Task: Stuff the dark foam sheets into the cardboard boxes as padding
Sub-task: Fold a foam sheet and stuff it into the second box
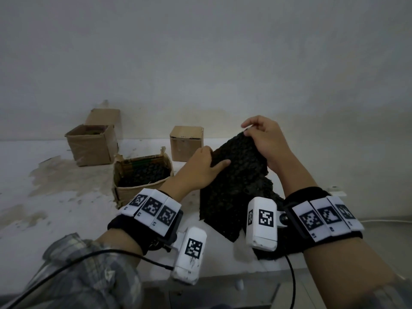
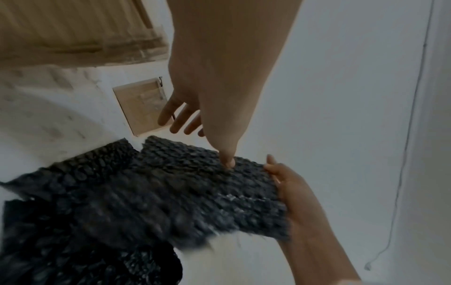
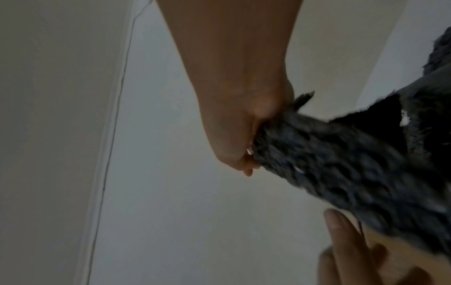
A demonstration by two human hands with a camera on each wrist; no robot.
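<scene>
Foam sheet (image 1: pixel 236 166) is lifted off the counter (image 1: pixel 66 197), held between both hands, lower end draped on more dark foam (image 1: pixel 263 192) lying there. Right hand (image 1: pixel 265 141) grip: fingers curled over the top far corner, clamped on it. Left hand (image 1: pixel 200 168) grip: thumb pressed on the sheet's face, fingers behind its left edge, pinching it. Nearest cardboard box (image 1: pixel 138 175) sits just left of the left hand, open, dark foam already inside. Two more boxes by the wall: one open (image 1: pixel 91 143), one small (image 1: pixel 186 143).
</scene>
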